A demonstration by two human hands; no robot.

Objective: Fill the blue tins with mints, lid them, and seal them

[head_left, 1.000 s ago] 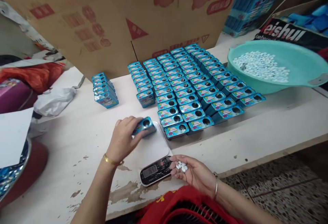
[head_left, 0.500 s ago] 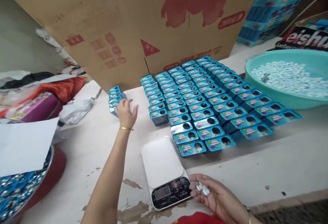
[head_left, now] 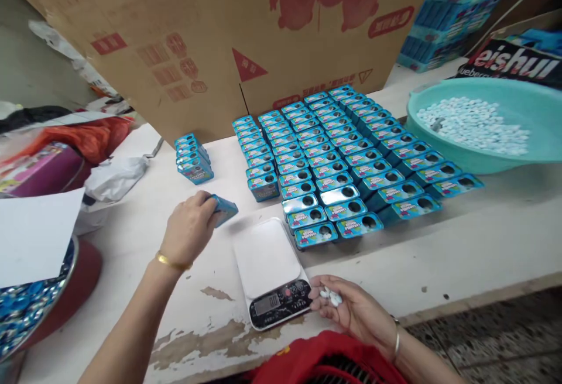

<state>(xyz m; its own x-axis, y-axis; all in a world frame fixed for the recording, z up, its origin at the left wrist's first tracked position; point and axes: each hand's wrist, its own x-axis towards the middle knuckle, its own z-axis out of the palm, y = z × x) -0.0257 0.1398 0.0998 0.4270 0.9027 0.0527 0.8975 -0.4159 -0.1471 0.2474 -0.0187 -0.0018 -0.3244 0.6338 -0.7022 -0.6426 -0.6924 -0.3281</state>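
Observation:
My left hand grips a small blue candy tin and holds it just left of the white kitchen scale. Several pale blue and white candies rest in the upturned palm of my right hand, whose fingers curl loosely beside the scale's black panel. The scale's plate is bare, and its display seems to read 0.0. Behind the scale stand rows of blue tins with round openings in their tops. A short row of similar tins stands apart at the left.
A turquoise basin of pale candies sits at the right. The large cardboard box walls off the back. On the left, a red tub of shiny blue wrapped pieces lies partly under white paper. Blue packs are stacked far right.
My left hand has taken a tin from the short left row and brought it nearer, towards the scale. My right hand still cradles the candies. The camera view has shifted slightly.

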